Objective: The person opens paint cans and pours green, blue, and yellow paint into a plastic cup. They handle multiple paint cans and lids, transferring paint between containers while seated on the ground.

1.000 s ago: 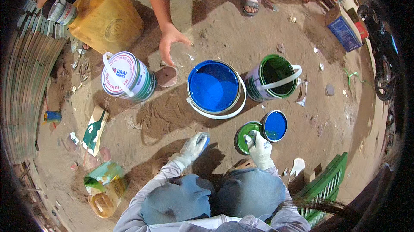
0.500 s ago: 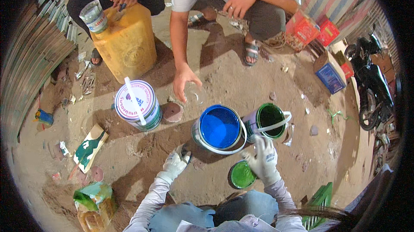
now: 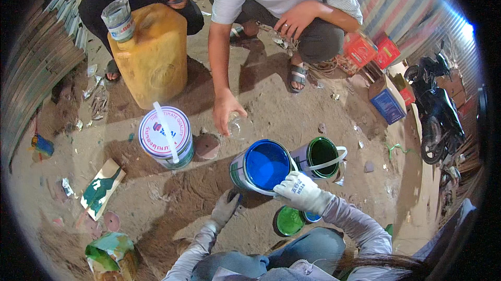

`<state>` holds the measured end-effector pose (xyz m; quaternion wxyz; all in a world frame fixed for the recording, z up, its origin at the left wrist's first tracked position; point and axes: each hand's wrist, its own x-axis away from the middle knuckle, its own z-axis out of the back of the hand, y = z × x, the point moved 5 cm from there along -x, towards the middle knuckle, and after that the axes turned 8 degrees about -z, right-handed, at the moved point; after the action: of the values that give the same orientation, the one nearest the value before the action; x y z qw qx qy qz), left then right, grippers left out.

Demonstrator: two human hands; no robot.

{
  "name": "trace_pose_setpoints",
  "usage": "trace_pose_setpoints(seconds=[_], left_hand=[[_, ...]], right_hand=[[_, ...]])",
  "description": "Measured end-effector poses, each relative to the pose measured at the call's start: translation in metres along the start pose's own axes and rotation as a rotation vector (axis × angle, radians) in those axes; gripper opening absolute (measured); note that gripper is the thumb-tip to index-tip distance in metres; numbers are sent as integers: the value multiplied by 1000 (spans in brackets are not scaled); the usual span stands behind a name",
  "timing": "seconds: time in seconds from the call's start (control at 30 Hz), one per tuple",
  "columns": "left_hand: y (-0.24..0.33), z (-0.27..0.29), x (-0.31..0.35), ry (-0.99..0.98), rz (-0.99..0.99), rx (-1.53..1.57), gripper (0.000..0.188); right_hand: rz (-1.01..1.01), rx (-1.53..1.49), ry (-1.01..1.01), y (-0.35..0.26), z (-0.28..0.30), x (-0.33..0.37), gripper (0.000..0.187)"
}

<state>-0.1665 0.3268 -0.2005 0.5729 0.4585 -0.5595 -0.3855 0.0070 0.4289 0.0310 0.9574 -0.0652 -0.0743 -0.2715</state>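
A bucket of bright blue paint (image 3: 237, 168) stands in front of me. My right hand (image 3: 301, 191), in a white glove, is closed on its near right rim, where the white handle meets my fingers. Left of the bucket's base, my gloved left hand (image 3: 225, 210) hovers low over the ground, fingers curved and apart, a dark patch at their tips. Just right of the blue bucket sits a dark green paint bucket (image 3: 324, 157) with a white handle. Near my knees lies a round green-coated piece (image 3: 290, 221), a blue one (image 3: 312, 217) partly hidden by my right forearm.
Opposite me a crouching person's hand (image 3: 227, 114) holds a clear cup (image 3: 238, 127). Left stand a lidded white bucket (image 3: 166, 130) and a yellow jerrycan (image 3: 156, 67), with another person behind. A paint-smeared board (image 3: 103, 189) and cut container (image 3: 110, 252) lie left; a motorbike (image 3: 441, 108) stands right.
My right hand has moved left from beside the green bucket onto the blue bucket's rim. My left hand has shifted slightly right and down. The blue round piece has come into view.
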Motion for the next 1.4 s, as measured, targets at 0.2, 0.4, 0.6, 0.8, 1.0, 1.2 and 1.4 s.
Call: trace_pose_setpoints(seconds=[0.2, 0.4, 0.6, 0.8, 1.0, 1.2, 1.4], left_hand=[[-8, 0, -8, 56, 56, 325, 37], [-9, -7, -12, 123, 101, 512, 36], [-27, -8, -10, 90, 52, 594, 32], [-34, -17, 12, -15, 235, 538, 34], [-16, -36, 61, -227, 395, 11, 43], [-18, -31, 86, -577, 280, -616, 41], [4, -24, 92, -473, 255, -676, 46]], right_hand=[[-232, -236, -314, 16, 16, -10, 27], [-321, -353, -177, 15, 36, -19, 31], [-464, -485, -116, 17, 37, -23, 31], [-297, -226, -227, 7, 29, -15, 29], [-228, -68, -236, -4, 29, -28, 28], [-235, -91, -393, -9, 32, -43, 27], [-242, -46, -331, -16, 40, -46, 22]])
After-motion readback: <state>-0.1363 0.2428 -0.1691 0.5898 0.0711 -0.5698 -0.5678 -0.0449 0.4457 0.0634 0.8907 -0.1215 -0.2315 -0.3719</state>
